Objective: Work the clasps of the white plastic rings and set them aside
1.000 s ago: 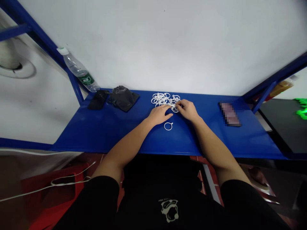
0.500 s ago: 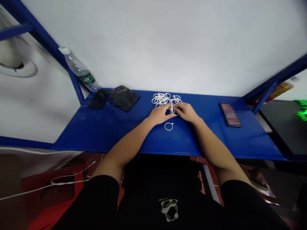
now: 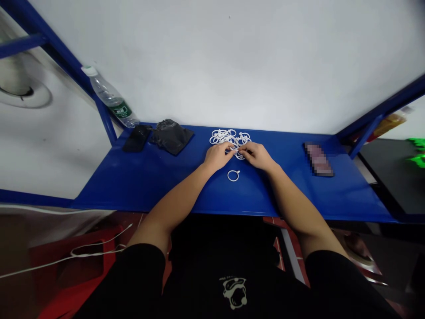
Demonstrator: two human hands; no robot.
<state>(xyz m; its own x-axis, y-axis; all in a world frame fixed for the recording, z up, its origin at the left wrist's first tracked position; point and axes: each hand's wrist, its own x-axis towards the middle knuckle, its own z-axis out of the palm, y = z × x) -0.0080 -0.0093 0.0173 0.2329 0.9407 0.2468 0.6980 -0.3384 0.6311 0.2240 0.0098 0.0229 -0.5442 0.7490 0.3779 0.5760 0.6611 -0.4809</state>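
A pile of several white plastic rings (image 3: 226, 136) lies at the back middle of the blue shelf (image 3: 139, 181). My left hand (image 3: 217, 156) and my right hand (image 3: 257, 155) meet at the pile's near edge, fingers pinched together on a white ring (image 3: 238, 153) between them. One single white ring (image 3: 233, 175) lies alone on the shelf just in front of my hands.
A plastic water bottle (image 3: 111, 98) leans against the blue frame at the back left. Two black bags (image 3: 169, 134) lie beside it. A phone (image 3: 318, 158) rests on the shelf to the right. A red stool (image 3: 66, 270) and white cable sit below left.
Both hands shifted slightly; the ring they held upright between them half a second ago is now lowered at the pile's edge. The single ring has not moved.
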